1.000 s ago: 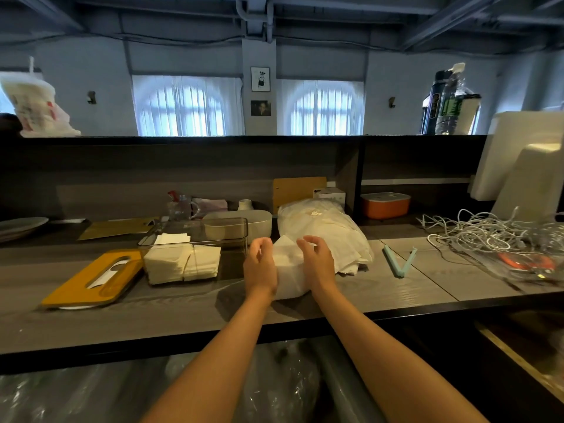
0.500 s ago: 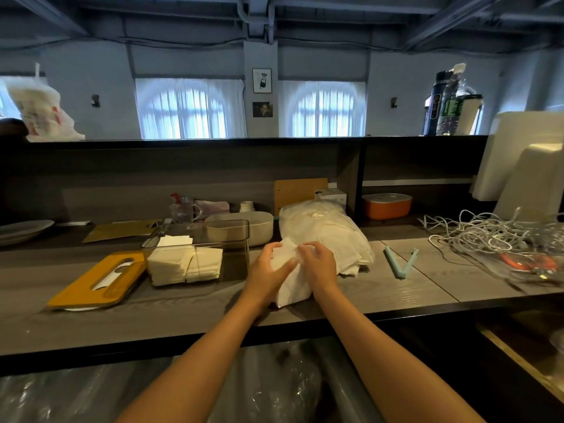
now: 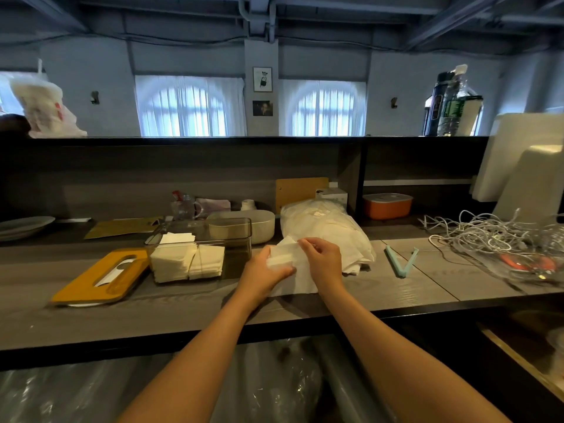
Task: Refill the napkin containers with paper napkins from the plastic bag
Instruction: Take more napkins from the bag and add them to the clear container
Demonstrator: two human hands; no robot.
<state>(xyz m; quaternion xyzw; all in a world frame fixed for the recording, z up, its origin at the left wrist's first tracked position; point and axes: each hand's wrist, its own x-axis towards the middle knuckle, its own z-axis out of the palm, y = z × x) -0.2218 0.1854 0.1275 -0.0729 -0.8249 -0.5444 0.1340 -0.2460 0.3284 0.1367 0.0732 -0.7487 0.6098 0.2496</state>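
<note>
**Now both hands on one napkin stack**

Leftmost on the tabletop (image 3: 305,303) lies an orange lid (image 3: 100,276), with the clear napkin container (image 3: 200,250) at its 3 o'clock, part filled. Next, the left hand (image 3: 264,274) and right hand (image 3: 320,262) together grip a napkin stack (image 3: 285,257). At their 1 o'clock lies the plastic bag (image 3: 323,227).

- napkins (image 3: 283,257): plain white
- lid (image 3: 100,277): mustard yellow
- clip (image 3: 400,260): pale teal
- tub (image 3: 387,206): orange, white-lidded
- counter (image 3: 396,288): grey woodgrain
</note>
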